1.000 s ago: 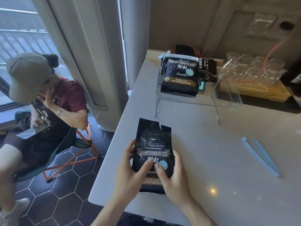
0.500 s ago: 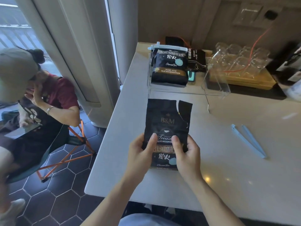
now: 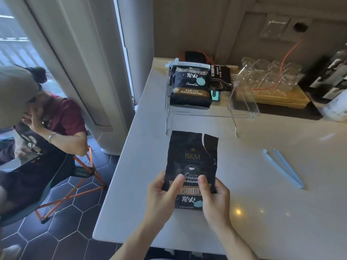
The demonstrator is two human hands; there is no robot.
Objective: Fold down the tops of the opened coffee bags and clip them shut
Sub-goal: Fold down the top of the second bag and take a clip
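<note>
- Coffee bag (image 3: 191,156) number one is black and lies flat on the white table (image 3: 281,212), close to the near edge, with its torn open top pointing away.
- Both hands grip this bag at its lower half.
- The left hand (image 3: 161,196) curls around the left edge, with its thumb pressed on the front.
- The right hand (image 3: 216,197) curls around the right edge, with its thumb on the front too.
- The top of this bag is not folded, and it has a rip near its right corner.
- A second coffee bag (image 3: 189,87) stands on a clear shelf (image 3: 210,113) at the back of the table.
- A white clip (image 3: 187,65) runs across the top of that second bag.
- A third dark bag (image 3: 220,76) sits just behind and to the right of the second one, partly hidden by it.
- One blue clip (image 3: 283,167) lies open on the table, well apart from the hands, on the right side.
- Many clear cups (image 3: 270,76) sit on a yellow tray (image 3: 281,98) at the back right, and I cannot count them.
- An orange cord (image 3: 287,55) hangs over the cups.
- One other person (image 3: 47,128) sits on a chair (image 3: 75,177) to the left of the table, wearing a cap, with a hand up by the head.
</note>
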